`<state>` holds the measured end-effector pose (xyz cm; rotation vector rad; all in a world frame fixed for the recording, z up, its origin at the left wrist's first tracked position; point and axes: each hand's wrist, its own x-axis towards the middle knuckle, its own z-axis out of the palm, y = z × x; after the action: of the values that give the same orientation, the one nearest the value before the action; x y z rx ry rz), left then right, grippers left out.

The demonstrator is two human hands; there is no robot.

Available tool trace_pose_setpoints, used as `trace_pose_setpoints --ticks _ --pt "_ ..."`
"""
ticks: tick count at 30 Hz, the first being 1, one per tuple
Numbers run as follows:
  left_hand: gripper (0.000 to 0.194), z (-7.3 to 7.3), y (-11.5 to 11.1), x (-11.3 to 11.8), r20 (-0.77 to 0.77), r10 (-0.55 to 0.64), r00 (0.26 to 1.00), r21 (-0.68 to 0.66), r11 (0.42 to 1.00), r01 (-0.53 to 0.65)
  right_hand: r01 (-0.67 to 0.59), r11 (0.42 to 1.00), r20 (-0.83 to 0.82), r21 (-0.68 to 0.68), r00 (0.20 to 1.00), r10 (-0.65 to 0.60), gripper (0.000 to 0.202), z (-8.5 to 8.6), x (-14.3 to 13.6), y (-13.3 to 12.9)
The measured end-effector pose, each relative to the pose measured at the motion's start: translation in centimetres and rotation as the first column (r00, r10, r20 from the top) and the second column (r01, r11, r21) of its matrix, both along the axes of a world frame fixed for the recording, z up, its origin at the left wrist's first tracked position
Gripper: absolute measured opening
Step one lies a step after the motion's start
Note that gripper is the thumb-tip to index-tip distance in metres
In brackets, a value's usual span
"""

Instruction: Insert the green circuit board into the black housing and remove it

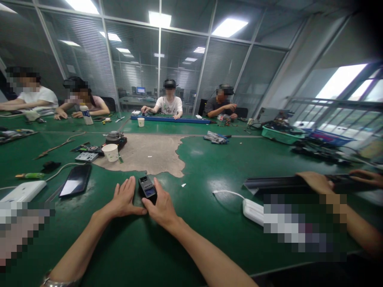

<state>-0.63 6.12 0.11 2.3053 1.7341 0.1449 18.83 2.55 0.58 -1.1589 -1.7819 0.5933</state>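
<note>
On the green tabletop (191, 247), a small black box-shaped device (147, 188) with a little screen and a row of buttons stands in front of me. My right hand (163, 205) grips it, thumb at the near side and fingers along its right side. My left hand (124, 199) lies beside it on the left, fingers stretched out and flat, its thumb tip close to the device's near edge. Nothing is in the left hand. The device's underside is hidden.
A phone (76, 180), a white power strip (24, 191), a screwdriver (30, 175) and a paper cup (110, 152) lie to the left. At right, a co-worker's hands rest on a long black part (269, 183) near a white adapter (253, 211). Several people sit across.
</note>
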Motion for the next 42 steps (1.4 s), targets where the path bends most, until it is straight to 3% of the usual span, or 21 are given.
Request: trace_pose_setpoints --ticks 6,10,14,17,24,30,35,39,42 --pt "0.140 -0.2 0.1 -0.3 -0.009 -0.007 1.000 -0.024 1.000 0.007 0.049 0.999 -0.211 -0.002 0.976 -0.048 0.075 1.5 0.4 0.3" --pt "0.142 -0.1 0.1 -0.3 -0.007 -0.008 1.000 -0.016 1.000 0.007 0.180 0.983 -0.272 0.025 0.948 -0.166 0.072 2.6 1.9 1.1" --pt "0.144 0.0 0.2 -0.2 -0.029 -0.001 1.000 -0.033 0.999 0.000 0.310 0.951 -0.185 -0.009 0.934 -0.307 0.072 2.7 3.5 2.3" --pt "0.145 0.0 0.2 -0.2 -0.044 -0.006 0.999 -0.045 0.999 0.004 0.335 0.939 -0.083 -0.075 0.936 -0.341 0.076 2.2 4.1 2.9" --pt "0.144 0.2 0.1 -0.1 -0.033 -0.008 0.999 -0.028 1.000 0.007 0.285 0.945 0.069 -0.160 0.958 -0.277 0.082 0.9 4.1 2.8" --pt "0.144 0.1 0.1 -0.2 -0.029 -0.014 0.999 -0.026 1.000 0.013 0.305 0.939 0.223 -0.159 0.938 -0.266 0.091 1.4 4.1 2.5" --pt "0.145 0.1 0.1 -0.2 -0.041 -0.006 0.999 -0.034 0.999 0.004 0.323 0.938 0.242 -0.124 0.927 -0.288 0.096 2.0 4.4 2.5" --pt "0.142 0.2 0.1 -0.2 -0.034 -0.010 0.999 -0.036 0.999 0.009 0.285 0.936 0.231 -0.207 0.944 -0.237 0.092 2.0 4.9 2.6" --pt "0.142 0.3 0.1 -0.1 -0.035 -0.009 0.999 -0.036 0.999 0.007 0.313 0.922 0.202 -0.227 0.941 -0.270 0.086 2.2 4.9 2.7"
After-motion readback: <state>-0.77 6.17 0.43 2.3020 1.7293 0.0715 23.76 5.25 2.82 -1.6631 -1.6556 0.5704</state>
